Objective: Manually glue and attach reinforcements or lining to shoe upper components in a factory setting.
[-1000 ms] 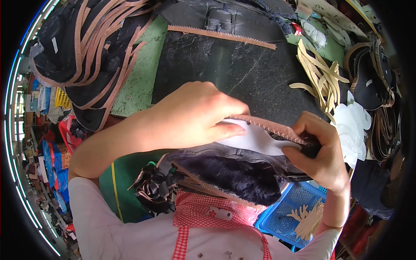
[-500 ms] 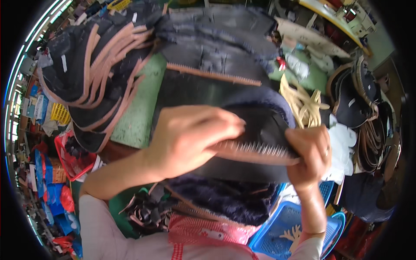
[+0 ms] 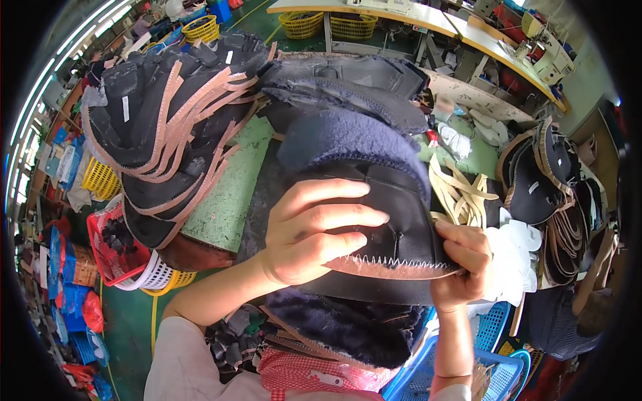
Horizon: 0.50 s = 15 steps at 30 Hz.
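Note:
A black, fur-lined shoe-upper piece bends in front of me, navy fur along its far rim. A brown strip runs along its near edge, with pale zigzag stitching. Spread over the black face, the fingers of my left hand lie apart and cover the strip's left end. My right hand is closed on the piece's right end, thumb on top; its other fingertips are partly hidden. Beneath lies a dark flat sheet. More navy fur pieces are stacked close to my body.
Black pieces with brown strips pile up at left on a green tabletop. Cream strips lie at right, near white plastic. A red basket stands at left, a blue basket at lower right. Sewing machines stand far right.
My left hand has opened from a curled, blurred pose to fingers spread on the piece. The navy fur rim now stands up more visibly. The right hand keeps its hold; the view has shifted.

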Tool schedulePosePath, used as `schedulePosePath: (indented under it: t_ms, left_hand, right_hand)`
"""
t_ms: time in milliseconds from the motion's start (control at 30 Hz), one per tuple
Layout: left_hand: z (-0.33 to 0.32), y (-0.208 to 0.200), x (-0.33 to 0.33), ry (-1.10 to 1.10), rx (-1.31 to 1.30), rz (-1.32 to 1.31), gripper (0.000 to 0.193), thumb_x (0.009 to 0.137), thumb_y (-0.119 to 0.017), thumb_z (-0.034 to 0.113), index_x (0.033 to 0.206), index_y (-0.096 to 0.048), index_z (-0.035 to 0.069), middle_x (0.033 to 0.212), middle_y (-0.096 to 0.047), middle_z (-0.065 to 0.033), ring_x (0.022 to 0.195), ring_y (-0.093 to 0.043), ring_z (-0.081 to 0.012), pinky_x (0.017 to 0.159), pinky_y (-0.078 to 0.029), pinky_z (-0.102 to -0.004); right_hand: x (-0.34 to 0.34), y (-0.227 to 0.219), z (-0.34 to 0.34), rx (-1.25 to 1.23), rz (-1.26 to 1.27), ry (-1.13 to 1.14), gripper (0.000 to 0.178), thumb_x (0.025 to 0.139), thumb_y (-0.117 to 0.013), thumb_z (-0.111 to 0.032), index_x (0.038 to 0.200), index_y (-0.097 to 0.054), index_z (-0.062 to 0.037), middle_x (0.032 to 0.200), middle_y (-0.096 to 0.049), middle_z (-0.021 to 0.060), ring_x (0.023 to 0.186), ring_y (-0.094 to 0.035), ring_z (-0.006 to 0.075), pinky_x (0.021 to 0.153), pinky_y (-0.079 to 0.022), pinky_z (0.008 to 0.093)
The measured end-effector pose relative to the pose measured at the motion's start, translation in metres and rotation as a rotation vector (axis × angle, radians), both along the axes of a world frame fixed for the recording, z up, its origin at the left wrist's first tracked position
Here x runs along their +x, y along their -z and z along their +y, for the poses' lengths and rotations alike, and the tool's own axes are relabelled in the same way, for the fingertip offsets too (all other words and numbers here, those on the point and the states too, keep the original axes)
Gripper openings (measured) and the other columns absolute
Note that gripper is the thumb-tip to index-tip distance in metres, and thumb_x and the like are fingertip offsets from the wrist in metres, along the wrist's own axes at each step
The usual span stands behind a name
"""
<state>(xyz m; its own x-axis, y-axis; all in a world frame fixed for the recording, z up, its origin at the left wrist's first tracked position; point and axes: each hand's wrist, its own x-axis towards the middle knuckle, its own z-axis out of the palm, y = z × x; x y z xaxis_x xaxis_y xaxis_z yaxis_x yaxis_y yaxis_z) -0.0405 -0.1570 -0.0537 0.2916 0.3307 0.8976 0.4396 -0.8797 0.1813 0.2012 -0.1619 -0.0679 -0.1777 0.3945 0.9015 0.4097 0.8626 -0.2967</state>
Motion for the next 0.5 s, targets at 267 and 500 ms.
schedulePosePath:
  t_ms: [267, 500]
  left_hand:
    - [-0.003, 0.0, -0.004, -0.088, 0.067, -0.077, 0.021, 0.067, -0.08, 0.01, 0.083, -0.065, 0.011, 0.101, -0.071, -0.0044, 0.104, -0.064, -0.0302, 0.084, -0.054, -0.0375]
    - [0.007, -0.007, -0.013, -0.034, 0.064, 0.039, 0.015, 0.084, -0.073, 0.015, 0.095, -0.066, 0.007, 0.097, -0.077, -0.0095, 0.096, -0.072, -0.0278, 0.079, -0.056, -0.0391]
  right_hand:
    - [0.0, 0.015, -0.012, -0.18, 0.213, 0.141, 0.027, 0.077, -0.079, -0.005, 0.086, -0.053, -0.002, 0.089, -0.072, 0.0177, 0.08, -0.069, 0.0267, 0.073, -0.055, 0.0377]
    - [0.005, -0.003, -0.008, -0.216, -0.035, 0.103, 0.026, 0.066, -0.08, -0.007, 0.087, -0.067, -0.002, 0.091, -0.071, 0.0137, 0.088, -0.069, 0.0288, 0.081, -0.055, 0.0375]
